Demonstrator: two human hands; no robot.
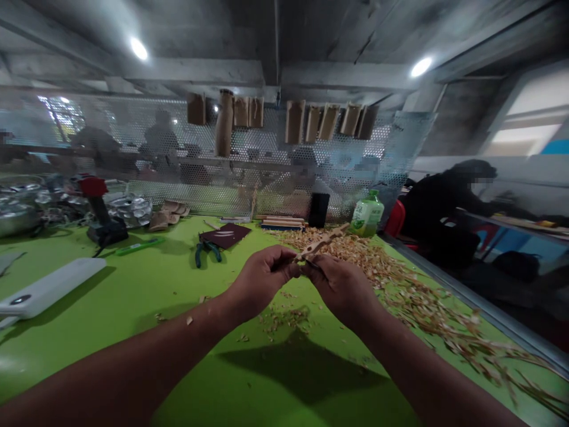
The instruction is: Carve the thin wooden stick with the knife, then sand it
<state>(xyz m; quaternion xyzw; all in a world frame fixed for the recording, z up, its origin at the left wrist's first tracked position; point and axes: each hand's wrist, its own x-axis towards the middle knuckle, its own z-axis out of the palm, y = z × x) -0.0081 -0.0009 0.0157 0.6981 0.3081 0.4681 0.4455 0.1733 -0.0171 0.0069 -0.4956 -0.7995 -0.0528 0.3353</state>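
My left hand (267, 274) is closed on the near end of a slim carved strip of wood or bamboo (324, 240), which points away to the upper right. Close against it, my right hand (340, 284) is closed round a small dark-handled cutting tool (312, 264); its blade is mostly hidden by the fingers. Both hands meet above the green tabletop (178, 320). Below them lie small wood chips (288, 320), and a thick heap of curled shavings (373, 258) spreads behind and to the right.
Pliers (208, 252) and dark red sandpaper (231, 235) lie left of centre. Further left are a white block-like case (57, 287), a green cutter (138, 246) and a red-topped power tool (100, 207). A green bottle (368, 213) stands behind the shavings. One person (448, 207) sits at right.
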